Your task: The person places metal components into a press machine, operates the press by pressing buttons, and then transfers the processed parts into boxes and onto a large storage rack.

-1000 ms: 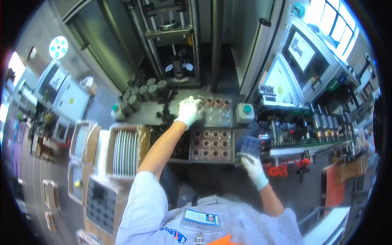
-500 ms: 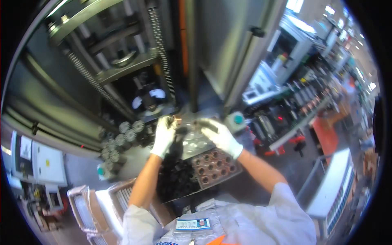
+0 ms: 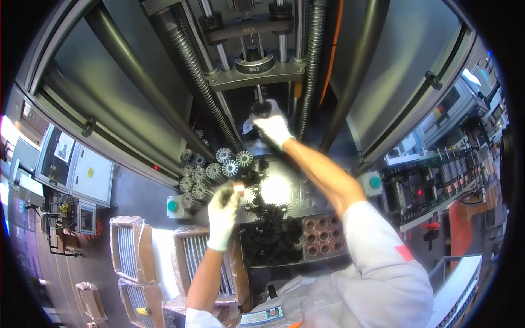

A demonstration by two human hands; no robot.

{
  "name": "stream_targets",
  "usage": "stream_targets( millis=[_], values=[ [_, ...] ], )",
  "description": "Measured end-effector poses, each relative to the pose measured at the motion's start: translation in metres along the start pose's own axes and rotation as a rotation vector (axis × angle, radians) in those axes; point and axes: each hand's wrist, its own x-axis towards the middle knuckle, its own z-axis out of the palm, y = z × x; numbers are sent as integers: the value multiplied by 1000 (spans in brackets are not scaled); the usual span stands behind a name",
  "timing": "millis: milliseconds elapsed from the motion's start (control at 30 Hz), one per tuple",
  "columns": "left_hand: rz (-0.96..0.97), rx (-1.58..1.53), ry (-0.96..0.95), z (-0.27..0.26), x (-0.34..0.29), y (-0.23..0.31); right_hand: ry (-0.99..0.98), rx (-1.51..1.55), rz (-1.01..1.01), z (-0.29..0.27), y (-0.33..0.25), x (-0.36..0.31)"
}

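Note:
My right hand, in a white glove, reaches into the press with its fingers closed around a dark slotted cylinder. It holds the cylinder below the ring-shaped press head, at the upright rod in the middle. My left hand, also gloved, is raised over the near left of the work table, pinching a small copper-coloured ring. Black toothed pieces lie on the table to its right. Behind it stand several grey slotted rotor cores in a cluster.
A clear tray of copper rings sits at the table's near edge beside a heap of black pieces. Green-button boxes flank the table. Cartons of metal shafts stand at near left. Coil springs and rods frame the press.
My right hand has gone from above the table forward into the press, carrying the dark cylinder. The left hand still has the copper ring. The whole view has shifted.

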Motion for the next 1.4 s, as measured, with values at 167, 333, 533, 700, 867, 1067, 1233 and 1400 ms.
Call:
stream_targets(
  millis=[167, 333, 533, 700, 867, 1067, 1233, 1400],
  values=[
    [653, 684, 103, 35, 77, 3, -134, -108, -88, -32, -25, -28],
    [908, 1069, 110, 86, 147, 3, -439, -538, -144, -130, -40, -182],
    [970, 1035, -121, 98, 219, -29, 17, -1022, 377, -353, -2, -281],
    [785, 944, -390, 117, 208, -6, 454, -1231, 661, -536, 68, -290],
    [714, 1080, -387, 89, 249, -31, 403, -1351, 698, -599, 124, -263],
    [945, 1203, -157, 126, 220, -41, 156, -1102, 917, -624, 124, -276],
    [816, 1400, -158, 116, 198, -62, 312, -1233, 737, -603, 119, -298],
    [825, 1570, -270, 82, 193, -45, 485, -1038, 44, -480, 95, -311]
  ],
)
